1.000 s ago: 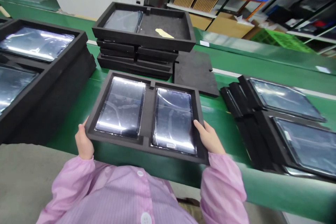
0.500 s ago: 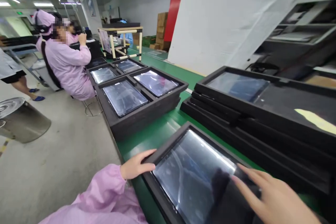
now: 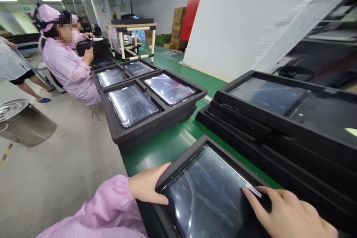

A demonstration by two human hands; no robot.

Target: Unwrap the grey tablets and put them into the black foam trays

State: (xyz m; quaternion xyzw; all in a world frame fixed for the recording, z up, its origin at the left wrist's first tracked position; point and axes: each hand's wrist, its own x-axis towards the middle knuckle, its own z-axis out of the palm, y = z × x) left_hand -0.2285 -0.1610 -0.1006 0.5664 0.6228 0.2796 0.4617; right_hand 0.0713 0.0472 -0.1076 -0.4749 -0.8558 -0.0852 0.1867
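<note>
In front of me a tablet-like screen panel (image 3: 206,193) with a glossy dark surface lies face up in a black foam tray (image 3: 192,153). My left hand (image 3: 149,184) is closed round the tray's left corner, its thumb over the rim and the fingers outside. My right hand (image 3: 290,208) is over the panel's far right part. Its thumb touches the glass, and the index finger rests at the far edge, apart from the thumb. A small white strip (image 3: 253,190) shows between them. The lower part of the tray runs out of view.
Foam trays (image 3: 150,119) holding several screen panels stand ahead on the green bench (image 3: 167,145). Stacked black trays (image 3: 237,119) line the right side. A seated co-worker in pink (image 3: 67,59) is at the left, near a metal drum (image 3: 30,124). A wooden-framed stand (image 3: 131,41) is behind.
My right hand's fingers have curled closer to the panel's far edge, uncovering the white strip. My left hand has stayed on the tray corner. The view has shifted slightly.
</note>
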